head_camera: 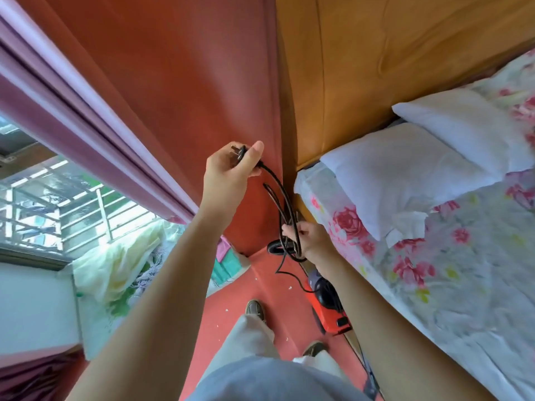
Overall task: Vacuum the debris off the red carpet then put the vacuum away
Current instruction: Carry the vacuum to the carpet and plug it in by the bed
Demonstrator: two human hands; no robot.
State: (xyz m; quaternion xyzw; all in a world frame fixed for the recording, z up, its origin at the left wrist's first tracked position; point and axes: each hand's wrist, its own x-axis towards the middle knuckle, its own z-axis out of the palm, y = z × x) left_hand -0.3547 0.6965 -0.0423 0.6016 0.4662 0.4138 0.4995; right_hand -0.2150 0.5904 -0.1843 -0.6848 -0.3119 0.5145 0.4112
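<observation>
My left hand (228,172) is raised and grips the black plug (238,154) of the vacuum's power cord (285,204), prongs pointing up-left. Lower and to the right, my right hand (311,237) holds several black loops of that cord beside the black hose end (275,246). The cord trails down to the red and black vacuum (328,308), which stands on the red carpet (231,322) against the bed's edge, partly hidden by my right forearm. Small white bits of debris (228,308) lie scattered on the carpet around my feet.
A bed with a floral sheet (434,270) and two white pillows (405,169) fills the right. A red wall (188,82) stands ahead, with a wooden headboard (390,53) right of it. At left are a pink curtain (58,96), a barred window and piled cloth (115,264).
</observation>
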